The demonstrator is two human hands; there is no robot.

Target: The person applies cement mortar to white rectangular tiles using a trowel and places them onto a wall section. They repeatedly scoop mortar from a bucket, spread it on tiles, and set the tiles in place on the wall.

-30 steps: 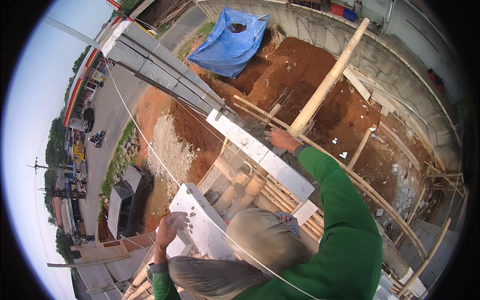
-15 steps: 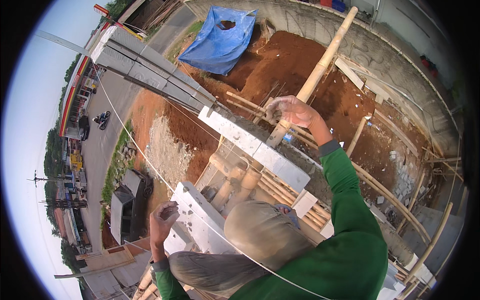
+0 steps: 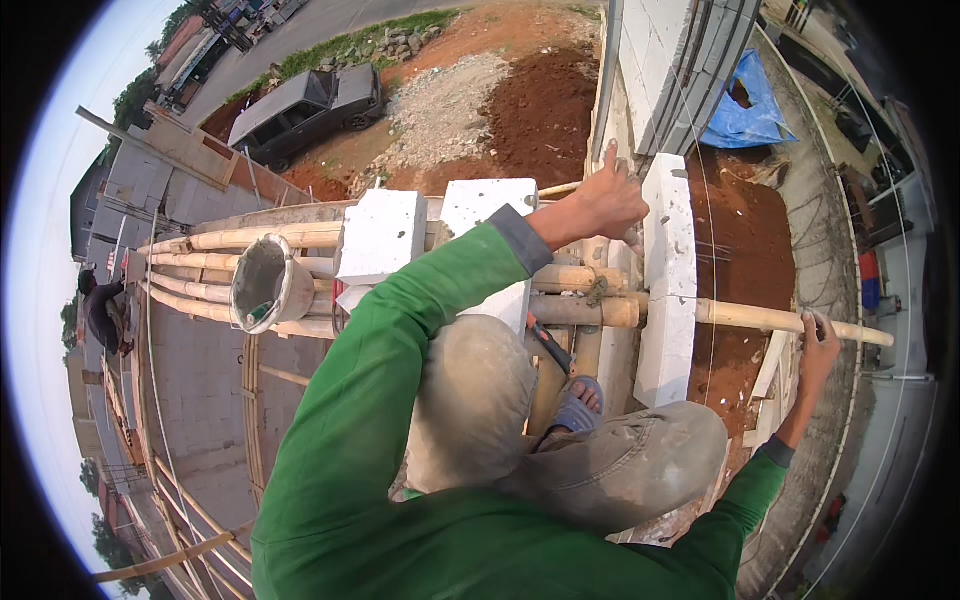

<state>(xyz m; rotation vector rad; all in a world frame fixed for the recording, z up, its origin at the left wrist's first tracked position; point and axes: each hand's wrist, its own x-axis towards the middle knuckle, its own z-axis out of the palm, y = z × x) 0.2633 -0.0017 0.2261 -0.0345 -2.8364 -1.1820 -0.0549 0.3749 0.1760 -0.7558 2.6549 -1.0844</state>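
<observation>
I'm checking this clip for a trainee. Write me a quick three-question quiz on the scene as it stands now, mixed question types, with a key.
1. True or false: in the picture, the bucket stands to the left of the person's left hand.

2. Which thing does the right hand overlap in view?
a) blue tarp
b) bamboo pole
c) parked car

3. Fill the gap: the visible foot wears an open-toed ____.

Key:
1. True
2. b
3. sandal
</observation>
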